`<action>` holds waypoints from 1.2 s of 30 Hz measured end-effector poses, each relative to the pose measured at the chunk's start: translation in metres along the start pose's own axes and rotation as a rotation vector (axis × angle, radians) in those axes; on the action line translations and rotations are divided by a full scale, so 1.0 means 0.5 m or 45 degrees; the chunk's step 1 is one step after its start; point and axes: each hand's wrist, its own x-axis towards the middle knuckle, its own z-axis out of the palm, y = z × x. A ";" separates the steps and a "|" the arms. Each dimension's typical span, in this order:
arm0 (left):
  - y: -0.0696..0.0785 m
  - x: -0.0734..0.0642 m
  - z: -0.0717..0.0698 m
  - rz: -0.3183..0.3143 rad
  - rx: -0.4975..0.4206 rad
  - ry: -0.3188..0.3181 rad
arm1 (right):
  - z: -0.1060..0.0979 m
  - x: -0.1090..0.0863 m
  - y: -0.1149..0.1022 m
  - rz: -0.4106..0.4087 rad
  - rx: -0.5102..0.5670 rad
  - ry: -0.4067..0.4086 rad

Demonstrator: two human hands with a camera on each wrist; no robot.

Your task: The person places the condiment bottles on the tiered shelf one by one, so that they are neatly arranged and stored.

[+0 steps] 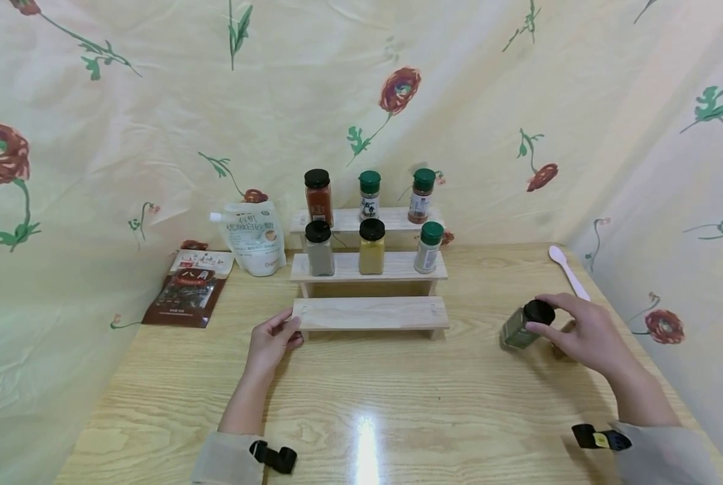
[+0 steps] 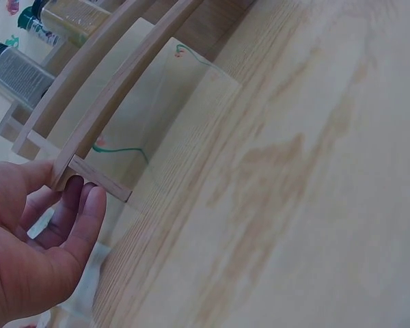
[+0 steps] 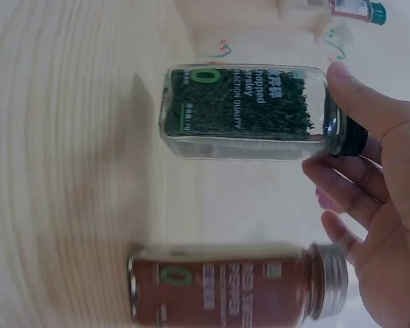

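A jar of chopped parsley (image 3: 246,102) with a black lid is held by its lid end in my right hand (image 1: 585,333), between thumb and fingers. In the head view this jar leans to the left at the right side of the table. Beside it, a jar of red sweet pepper (image 3: 219,290) with a silvery lid stands near my lower fingers; in the head view my hand mostly hides it. My left hand (image 1: 270,343) pinches the left end of the lowest step of a tiered wooden rack (image 1: 370,314), thumb on top and fingers curled beneath.
Spice jars stand on the rack's upper steps, such as a yellow one (image 1: 371,256) and a red one (image 1: 319,202). Left of the rack are a white spouted pouch (image 1: 255,239) and a brown packet (image 1: 188,289). A white spoon (image 1: 570,273) lies near the right edge.
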 end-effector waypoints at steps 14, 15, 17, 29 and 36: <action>-0.001 0.001 0.000 0.013 -0.010 -0.004 | 0.038 0.056 -0.054 -0.021 0.068 0.164; -0.001 0.001 0.000 0.010 -0.005 -0.002 | 0.042 0.060 -0.060 -0.025 0.069 0.166; -0.001 0.002 0.000 0.011 0.003 -0.004 | 0.051 0.069 -0.068 -0.041 0.073 0.168; 0.000 0.003 0.002 0.022 -0.009 -0.009 | 0.104 0.122 -0.107 -0.194 0.205 0.155; 0.002 0.001 0.001 0.003 -0.008 0.002 | 0.126 0.143 -0.147 -0.196 0.260 0.137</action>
